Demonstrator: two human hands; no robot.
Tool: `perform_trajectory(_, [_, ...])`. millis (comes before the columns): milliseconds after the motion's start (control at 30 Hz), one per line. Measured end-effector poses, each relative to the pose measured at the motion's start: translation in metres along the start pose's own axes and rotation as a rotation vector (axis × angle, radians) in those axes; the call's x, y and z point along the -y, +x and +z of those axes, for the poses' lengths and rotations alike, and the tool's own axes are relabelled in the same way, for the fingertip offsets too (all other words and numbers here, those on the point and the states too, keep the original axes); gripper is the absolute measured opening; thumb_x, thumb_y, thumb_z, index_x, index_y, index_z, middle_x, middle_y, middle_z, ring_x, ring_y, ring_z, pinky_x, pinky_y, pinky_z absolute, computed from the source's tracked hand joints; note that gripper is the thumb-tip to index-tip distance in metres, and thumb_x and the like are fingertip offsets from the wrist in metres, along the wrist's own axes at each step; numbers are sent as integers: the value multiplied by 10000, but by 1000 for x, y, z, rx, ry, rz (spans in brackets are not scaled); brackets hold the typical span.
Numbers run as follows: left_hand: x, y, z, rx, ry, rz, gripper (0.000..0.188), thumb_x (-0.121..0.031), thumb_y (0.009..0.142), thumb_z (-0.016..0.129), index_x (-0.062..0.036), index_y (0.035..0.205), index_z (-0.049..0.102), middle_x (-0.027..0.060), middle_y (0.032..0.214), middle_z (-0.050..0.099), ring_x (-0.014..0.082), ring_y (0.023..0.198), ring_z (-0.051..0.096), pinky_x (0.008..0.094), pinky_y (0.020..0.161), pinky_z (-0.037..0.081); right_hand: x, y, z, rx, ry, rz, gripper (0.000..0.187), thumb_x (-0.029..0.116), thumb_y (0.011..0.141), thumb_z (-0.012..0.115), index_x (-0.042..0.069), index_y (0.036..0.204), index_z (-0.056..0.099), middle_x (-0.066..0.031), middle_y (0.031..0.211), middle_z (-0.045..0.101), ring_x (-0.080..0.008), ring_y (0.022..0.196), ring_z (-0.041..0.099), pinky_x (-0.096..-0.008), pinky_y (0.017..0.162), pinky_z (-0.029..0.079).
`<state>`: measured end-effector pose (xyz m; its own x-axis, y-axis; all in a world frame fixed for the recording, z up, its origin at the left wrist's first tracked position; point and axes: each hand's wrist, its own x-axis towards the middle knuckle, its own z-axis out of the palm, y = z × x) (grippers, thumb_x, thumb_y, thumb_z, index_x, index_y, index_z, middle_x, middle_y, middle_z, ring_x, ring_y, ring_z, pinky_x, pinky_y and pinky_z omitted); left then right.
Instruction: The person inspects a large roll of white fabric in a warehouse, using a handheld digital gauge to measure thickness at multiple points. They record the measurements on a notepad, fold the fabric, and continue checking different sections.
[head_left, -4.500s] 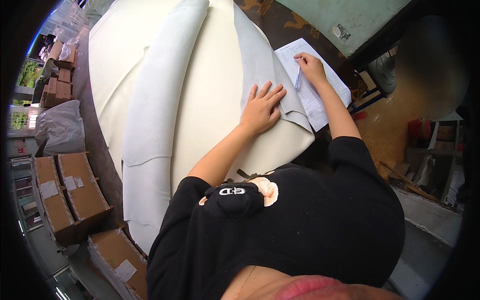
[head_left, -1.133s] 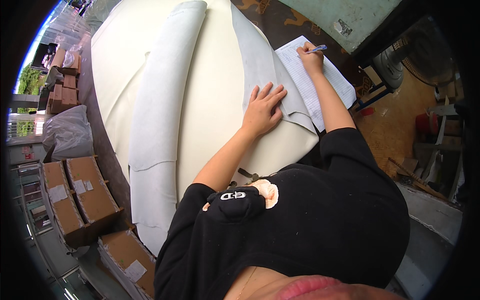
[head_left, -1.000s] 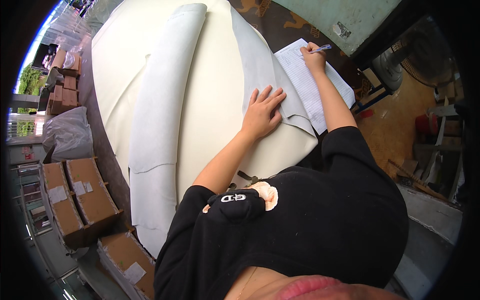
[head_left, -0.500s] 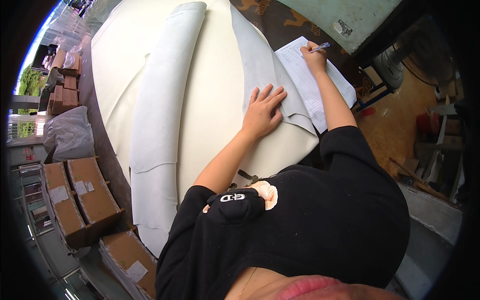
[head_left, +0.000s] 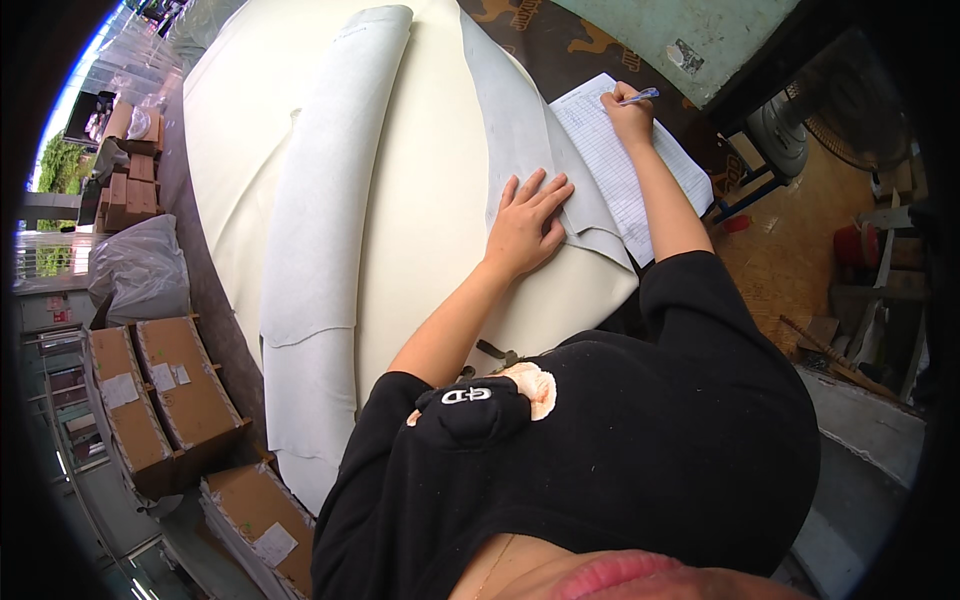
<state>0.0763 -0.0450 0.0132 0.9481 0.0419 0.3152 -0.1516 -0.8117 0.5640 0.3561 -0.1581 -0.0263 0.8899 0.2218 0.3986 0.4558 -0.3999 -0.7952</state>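
Observation:
My right hand (head_left: 629, 119) grips a blue-and-white pen (head_left: 641, 96) over a ruled sheet of paper (head_left: 640, 195) that bears handwriting near its top. Flat on the pale grey folded edge (head_left: 515, 110) of a large cream sheet of material (head_left: 430, 190) rests my left hand (head_left: 527, 222), its fingers spread. That sheet looks like leather or synthetic leather. The paper lies beside the folded edge, partly against it. Farther left, a long grey fold or roll (head_left: 325, 220) of the material runs from the far side toward me.
Cardboard boxes (head_left: 185, 380) stand at lower left, below a clear plastic bag (head_left: 140, 265). A dark patterned table covering (head_left: 550, 35) shows at the far side. To the right are a fan (head_left: 850, 120), a red bucket (head_left: 855, 245) and a brown floor (head_left: 775, 235).

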Motion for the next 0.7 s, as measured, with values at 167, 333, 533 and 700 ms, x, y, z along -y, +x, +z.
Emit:
perform_trajectory(167, [0, -1, -1, 6, 2, -3, 547, -115, 825, 571, -145, 1371, 568, 45, 1463, 538, 322, 1418, 403, 549, 1202, 209, 2, -1, -1, 5, -45, 22, 313, 159, 830, 662, 15, 662, 440, -49, 551, 399, -103, 527, 364, -323, 498, 346])
perform_trajectory(333, [1, -3, -2, 6, -2, -7, 541, -115, 829, 568, -140, 1370, 568, 46, 1464, 537, 326, 1415, 404, 546, 1201, 211, 6, -4, 1, -13, -52, -15, 304, 150, 827, 643, 8, 662, 431, -64, 549, 388, -120, 514, 361, -341, 495, 344])
perform_trajectory(533, [1, -2, -1, 5, 2, 3, 539, -117, 833, 567, -138, 1371, 569, 48, 1470, 530, 329, 1416, 401, 545, 1202, 210, 1, 2, 0, 21, 257, 191, 382, 304, 876, 740, 32, 714, 526, -35, 585, 501, -131, 532, 455, -339, 522, 419])
perform_trajectory(700, [1, -2, -2, 3, -14, 1, 531, -120, 834, 578, -131, 1365, 572, 61, 1466, 533, 328, 1412, 406, 535, 1201, 219, 18, -5, -21, 135, -7, -72, 324, 344, 881, 761, 55, 864, 613, -20, 720, 578, -105, 618, 524, -266, 564, 452])
